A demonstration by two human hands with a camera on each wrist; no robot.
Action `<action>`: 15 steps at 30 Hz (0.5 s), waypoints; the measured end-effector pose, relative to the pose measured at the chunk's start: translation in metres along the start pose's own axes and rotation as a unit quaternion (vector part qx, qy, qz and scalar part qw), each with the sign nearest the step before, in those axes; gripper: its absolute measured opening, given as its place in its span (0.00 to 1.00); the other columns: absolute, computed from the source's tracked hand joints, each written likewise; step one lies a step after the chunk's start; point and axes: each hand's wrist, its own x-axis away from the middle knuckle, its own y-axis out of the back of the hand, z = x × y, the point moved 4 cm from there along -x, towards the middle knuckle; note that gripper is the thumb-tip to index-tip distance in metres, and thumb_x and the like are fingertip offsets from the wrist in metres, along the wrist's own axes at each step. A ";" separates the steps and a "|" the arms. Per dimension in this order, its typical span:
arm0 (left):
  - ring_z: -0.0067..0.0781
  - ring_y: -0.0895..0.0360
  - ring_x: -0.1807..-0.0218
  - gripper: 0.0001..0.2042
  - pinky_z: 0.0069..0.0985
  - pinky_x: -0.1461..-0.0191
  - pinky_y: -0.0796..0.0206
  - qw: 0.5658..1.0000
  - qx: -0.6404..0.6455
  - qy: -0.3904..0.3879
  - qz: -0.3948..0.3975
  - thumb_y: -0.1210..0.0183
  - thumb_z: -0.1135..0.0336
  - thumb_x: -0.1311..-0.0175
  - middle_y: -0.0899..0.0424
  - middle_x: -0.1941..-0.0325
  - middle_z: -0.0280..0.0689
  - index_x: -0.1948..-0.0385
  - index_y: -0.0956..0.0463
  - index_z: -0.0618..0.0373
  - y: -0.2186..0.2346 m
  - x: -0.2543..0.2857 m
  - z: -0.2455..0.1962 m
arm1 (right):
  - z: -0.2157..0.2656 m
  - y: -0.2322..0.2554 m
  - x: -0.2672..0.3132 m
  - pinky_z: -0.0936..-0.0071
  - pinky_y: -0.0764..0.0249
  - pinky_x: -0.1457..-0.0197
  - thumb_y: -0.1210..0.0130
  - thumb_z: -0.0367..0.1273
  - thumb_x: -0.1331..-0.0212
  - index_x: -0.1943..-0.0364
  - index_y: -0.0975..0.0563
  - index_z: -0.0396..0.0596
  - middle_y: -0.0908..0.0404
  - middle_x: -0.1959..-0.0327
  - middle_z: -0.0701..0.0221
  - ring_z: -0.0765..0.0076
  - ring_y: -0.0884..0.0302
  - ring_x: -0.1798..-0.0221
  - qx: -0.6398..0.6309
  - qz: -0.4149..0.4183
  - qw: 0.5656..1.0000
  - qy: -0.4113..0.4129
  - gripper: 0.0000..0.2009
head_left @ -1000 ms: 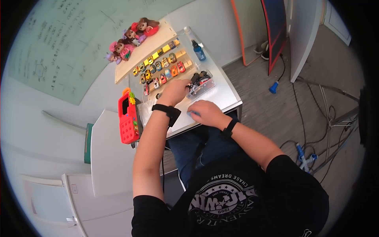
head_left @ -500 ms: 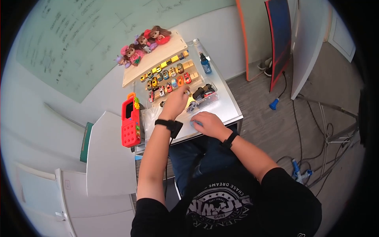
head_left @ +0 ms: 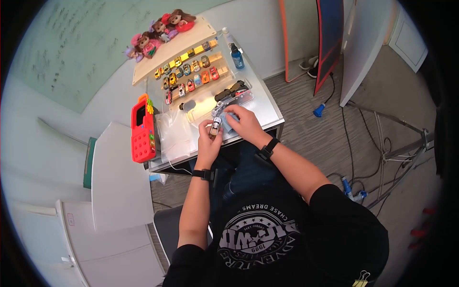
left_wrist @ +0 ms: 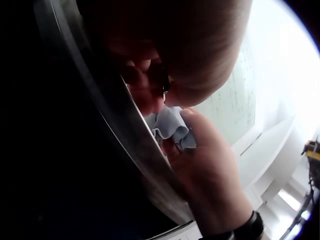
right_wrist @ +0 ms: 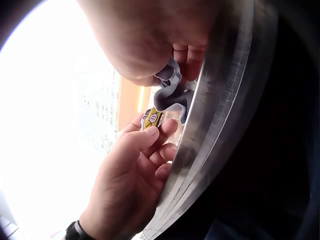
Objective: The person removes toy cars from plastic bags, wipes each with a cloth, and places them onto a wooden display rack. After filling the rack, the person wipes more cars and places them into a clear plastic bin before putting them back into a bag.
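Near the front edge of the table, my left hand [head_left: 209,146] pinches a small toy car [head_left: 216,123] between thumb and fingers. Seen from the right wrist, the car shows a yellow panel with a dark emblem [right_wrist: 152,119]. My right hand [head_left: 246,124] grips a crumpled grey-blue cloth [left_wrist: 172,122] close beside the car. In the right wrist view the cloth's loose folds hang right at the car's end. Just beyond the hands stands a clear plastic box [head_left: 245,99] with several dark toy cars in it.
Several toy cars [head_left: 191,85] stand in rows on wooden steps behind the box. Dolls [head_left: 162,33] sit on the wooden board above. A red toy case [head_left: 143,136] is at the left, beside a clear plastic bag [head_left: 173,136]. A blue bottle [head_left: 237,57] stands back right.
My left hand has come back from the plastic box toward the table's front edge, now with a toy car in it. The right hand has lifted the cloth toward the car.
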 end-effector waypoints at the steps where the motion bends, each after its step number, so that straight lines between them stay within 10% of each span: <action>1: 0.17 0.22 0.67 0.21 0.18 0.65 0.27 1.000 0.007 -0.006 -0.009 0.39 0.73 0.28 0.17 0.62 0.33 0.38 0.37 0.57 0.000 0.000 0.000 | 0.000 0.001 0.000 0.71 0.21 0.53 0.38 0.32 0.33 0.47 0.19 0.43 0.12 0.56 0.64 0.67 0.15 0.57 -0.008 -0.015 1.000 -0.005 0.13; 8: 0.21 0.17 0.59 0.17 0.20 0.59 0.23 0.999 -0.007 0.030 0.013 0.42 0.76 0.28 0.15 0.52 0.38 0.40 0.34 0.62 0.005 -0.006 0.018 | 0.015 -0.010 0.004 0.68 0.20 0.47 0.37 0.29 0.36 0.49 0.18 0.42 0.14 0.54 0.63 0.57 0.15 0.52 0.051 0.092 0.982 0.160 0.13; 15: 0.26 0.15 0.48 0.17 0.20 0.51 0.23 0.988 0.142 0.055 0.030 0.43 0.78 0.27 0.15 0.46 0.40 0.39 0.33 0.60 0.009 -0.004 0.020 | 0.002 -0.013 0.000 0.60 0.21 0.47 0.37 0.31 0.38 0.53 0.18 0.44 0.16 0.56 0.59 0.49 0.17 0.51 0.083 0.088 0.991 0.063 0.11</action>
